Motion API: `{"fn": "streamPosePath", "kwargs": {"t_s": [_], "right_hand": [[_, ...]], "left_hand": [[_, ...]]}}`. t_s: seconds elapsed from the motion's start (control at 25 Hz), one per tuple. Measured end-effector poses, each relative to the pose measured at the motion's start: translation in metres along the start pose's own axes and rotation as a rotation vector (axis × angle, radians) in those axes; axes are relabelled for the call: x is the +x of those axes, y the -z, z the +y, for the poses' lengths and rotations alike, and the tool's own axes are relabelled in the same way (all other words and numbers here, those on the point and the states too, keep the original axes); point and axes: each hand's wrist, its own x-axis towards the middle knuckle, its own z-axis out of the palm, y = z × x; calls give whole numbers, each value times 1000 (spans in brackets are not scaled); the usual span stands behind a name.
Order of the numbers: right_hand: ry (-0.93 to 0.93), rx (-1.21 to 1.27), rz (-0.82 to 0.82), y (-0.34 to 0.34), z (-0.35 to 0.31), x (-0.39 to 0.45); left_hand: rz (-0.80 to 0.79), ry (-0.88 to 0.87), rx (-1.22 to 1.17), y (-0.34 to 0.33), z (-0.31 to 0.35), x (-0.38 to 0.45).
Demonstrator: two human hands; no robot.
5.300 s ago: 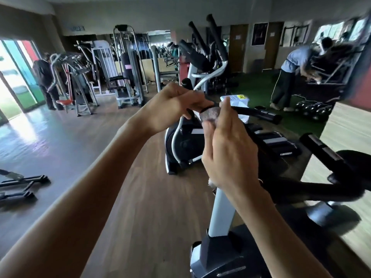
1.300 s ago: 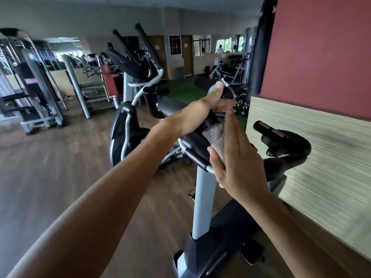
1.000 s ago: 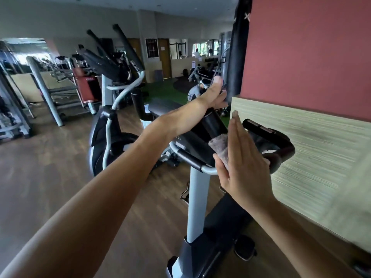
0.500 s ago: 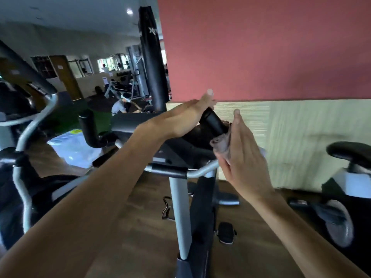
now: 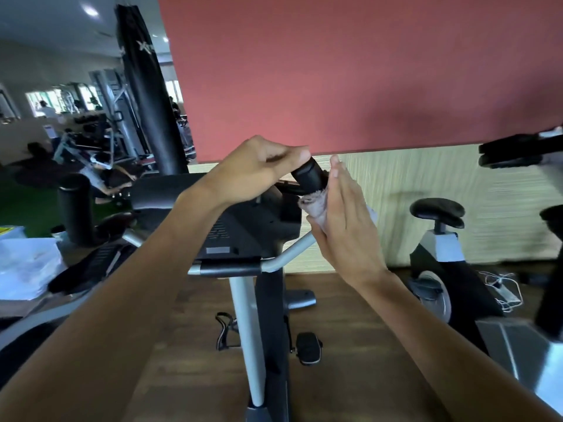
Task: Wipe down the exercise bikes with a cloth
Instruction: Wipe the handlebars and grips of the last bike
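The exercise bike (image 5: 243,315) stands in front of me, with a black console (image 5: 240,229) and a grey post. My left hand (image 5: 256,169) curls over the top end of the black right handlebar grip (image 5: 307,176), thumb tip on its end. My right hand (image 5: 347,220), fingers straight and together, presses a bunched pale cloth (image 5: 310,205) against the grip's right side, just below my left hand. Most of the cloth is hidden under my palm.
A second bike (image 5: 441,248) with a black seat (image 5: 437,211) stands to the right against the wood-panelled wall. A black punching bag (image 5: 149,102) hangs at the back left. The left handlebar grip (image 5: 76,208) and a white wrapped package (image 5: 24,266) lie left. A pedal (image 5: 309,348) sticks out below.
My view has swung right toward the red wall. My left hand's fingers have curled down over the grip's end. My right hand keeps the cloth pressed on the grip.
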Motion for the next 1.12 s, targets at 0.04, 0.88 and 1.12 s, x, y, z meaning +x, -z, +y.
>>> {"fn": "streamPosePath", "kwargs": {"t_s": [0.04, 0.88, 1.12], "right_hand": [[-12, -14, -3, 0, -1, 0], [-10, 73, -41, 15, -26, 45], [-26, -44, -60, 8, -2, 0]], "left_hand": [[-16, -1, -1, -1, 0, -1], [30, 39, 112, -4, -11, -2], [32, 60, 211, -5, 0, -10]]}}
